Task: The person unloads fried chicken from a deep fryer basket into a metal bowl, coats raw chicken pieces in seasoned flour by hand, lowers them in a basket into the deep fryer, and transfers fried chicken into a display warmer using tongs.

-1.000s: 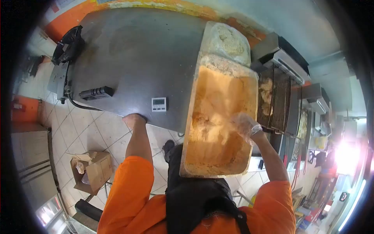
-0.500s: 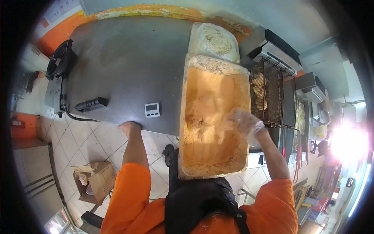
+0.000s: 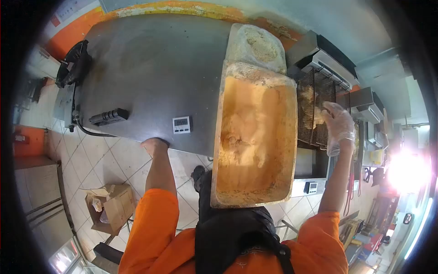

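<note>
A deep tray (image 3: 292, 137) of orange-tan flour stands in front of my body, with loose clumps near its middle. To its right, my right hand (image 3: 338, 123), in a clear plastic glove, is over a wire fryer basket (image 3: 306, 109) holding pale coated pieces. Its fingers are curled down; a pale bit shows at the fingertips, too small to make out. My bare left hand (image 3: 155, 145) rests at the front edge of the grey metal table (image 3: 150, 73), its fingers mostly hidden.
A small white timer (image 3: 181, 124) and a black device (image 3: 109, 117) lie on the table. Behind the tray is a tub (image 3: 262, 45) of pale crumbs. A black round object (image 3: 73, 64) is at the far left, an open carton (image 3: 114, 208) on the floor. Fryers line the right.
My right hand has moved from above the flour, right and away from me, to the fryer basket. The view has shifted slightly; my left hand remains at the table edge.
</note>
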A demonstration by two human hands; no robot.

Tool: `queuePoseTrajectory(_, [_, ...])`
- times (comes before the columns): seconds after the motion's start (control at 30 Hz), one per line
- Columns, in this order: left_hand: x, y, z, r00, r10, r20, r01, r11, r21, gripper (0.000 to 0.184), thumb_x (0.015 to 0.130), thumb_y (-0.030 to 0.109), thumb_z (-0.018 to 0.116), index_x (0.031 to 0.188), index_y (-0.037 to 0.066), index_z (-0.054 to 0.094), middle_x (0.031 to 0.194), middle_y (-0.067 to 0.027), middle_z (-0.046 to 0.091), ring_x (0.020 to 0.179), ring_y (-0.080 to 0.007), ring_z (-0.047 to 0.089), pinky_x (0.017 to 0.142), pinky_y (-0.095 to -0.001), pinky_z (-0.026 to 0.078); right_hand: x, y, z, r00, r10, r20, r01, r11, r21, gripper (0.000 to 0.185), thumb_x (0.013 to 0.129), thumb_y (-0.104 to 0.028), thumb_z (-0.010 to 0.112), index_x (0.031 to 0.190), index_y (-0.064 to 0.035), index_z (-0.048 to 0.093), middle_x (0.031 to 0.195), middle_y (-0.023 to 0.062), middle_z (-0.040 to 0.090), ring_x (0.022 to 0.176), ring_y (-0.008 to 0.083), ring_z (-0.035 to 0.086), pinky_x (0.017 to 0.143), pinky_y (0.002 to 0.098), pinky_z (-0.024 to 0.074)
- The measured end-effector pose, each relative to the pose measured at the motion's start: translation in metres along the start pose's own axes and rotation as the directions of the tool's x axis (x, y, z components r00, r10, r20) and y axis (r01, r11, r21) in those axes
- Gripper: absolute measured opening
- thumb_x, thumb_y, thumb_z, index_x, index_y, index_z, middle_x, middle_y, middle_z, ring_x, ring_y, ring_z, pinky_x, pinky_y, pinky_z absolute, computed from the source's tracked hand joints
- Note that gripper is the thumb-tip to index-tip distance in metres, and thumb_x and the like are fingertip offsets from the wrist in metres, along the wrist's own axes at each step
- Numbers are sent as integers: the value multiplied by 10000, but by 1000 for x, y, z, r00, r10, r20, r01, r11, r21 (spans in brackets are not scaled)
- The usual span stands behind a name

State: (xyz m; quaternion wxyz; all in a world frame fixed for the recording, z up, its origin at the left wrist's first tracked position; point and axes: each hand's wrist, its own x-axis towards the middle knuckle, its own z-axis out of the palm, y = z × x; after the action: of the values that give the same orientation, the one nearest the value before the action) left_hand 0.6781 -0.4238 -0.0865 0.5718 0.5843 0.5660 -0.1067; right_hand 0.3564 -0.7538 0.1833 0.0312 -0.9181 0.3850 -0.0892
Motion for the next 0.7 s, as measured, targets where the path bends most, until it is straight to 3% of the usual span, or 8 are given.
queuePoseTrajectory(0.1, [-20, 7, -7, 1000, -15, -5, 15, 1000, -8, 750, 858, 518, 157, 1117, -114, 466, 1213, -244, 435, 1114, -371, 427, 968, -405, 309, -16, -3, 48, 985, -69, 159, 81, 994, -71, 177, 804, -144, 539, 945, -67, 612, 871, 87, 626, 778, 217, 600, 704, 327, 483])
queuePoseTrajectory(0.13, [-22, 8, -8, 1000, -19, -6, 19, 1000, -14, 752, 857, 520, 157, 1120, -114, 464, 1216, -243, 433, 1117, -371, 424, 971, -405, 306, -19, -23, 64, 905, 220, 365, -153, 967, -203, 162, 809, -140, 526, 893, -32, 614, 823, 100, 621, 737, 230, 596, 664, 341, 493])
queuePoseTrajectory(0.2, [-48, 15, -15, 1000, -27, -9, 27, 999, -29, 755, 856, 523, 157, 1126, -113, 461, 1223, -242, 427, 1123, -371, 419, 976, -405, 299, -68, 43, 173, 719, -477, 506, 681, 336, -651, 209, 813, -121, 492, 982, 2, 499, 718, 81, 543, 665, 209, 549, 578, 317, 483])
queuePoseTrajectory(0.27, [-37, 13, -12, 999, -35, -15, 34, 998, -44, 758, 854, 526, 157, 1132, -112, 457, 1229, -242, 422, 1129, -371, 413, 982, -405, 293, -130, 90, 275, 860, -474, 190, 477, 878, 30, 230, 806, -113, 481, 1003, 6, 492, 716, 80, 537, 683, 196, 552, 592, 302, 480])
queuePoseTrajectory(0.3, [-5, 5, -3, 999, -39, -16, 38, 998, -48, 760, 853, 528, 157, 1135, -111, 455, 1233, -241, 419, 1132, -371, 410, 984, -405, 290, -161, 112, 324, 892, -451, 24, 399, 812, 425, 242, 802, -109, 476, 1013, 8, 489, 716, 79, 533, 693, 190, 553, 599, 295, 479])
queuePoseTrajectory(0.37, [20, -8, 2, 998, -63, -16, 62, 995, -76, 764, 853, 531, 154, 1139, -111, 454, 1237, -240, 415, 1139, -370, 405, 988, -403, 286, -188, 79, 356, 925, -366, 103, 360, 754, -549, 232, 803, -128, 478, 984, 14, 512, 739, 92, 552, 713, 216, 561, 628, 316, 480])
queuePoseTrajectory(0.53, [22, -6, -2, 998, -55, -35, 53, 996, -76, 767, 856, 528, 150, 1120, -120, 465, 1212, -239, 444, 1121, -371, 424, 983, -395, 296, -131, -12, 238, 941, 252, 224, -282, 953, 112, 236, 745, -146, 546, 951, -30, 556, 807, 114, 582, 736, 259, 572, 654, 338, 485])
queuePoseTrajectory(0.7, [21, -4, 6, 1000, -19, -17, 19, 1000, -19, 758, 869, 504, 129, 1098, -129, 477, 1178, -230, 480, 1084, -378, 458, 968, -402, 316, -107, -25, 204, 990, 130, -58, -101, 929, 355, 226, 681, -122, 602, 902, -79, 591, 844, 114, 607, 772, 280, 587, 684, 348, 487])
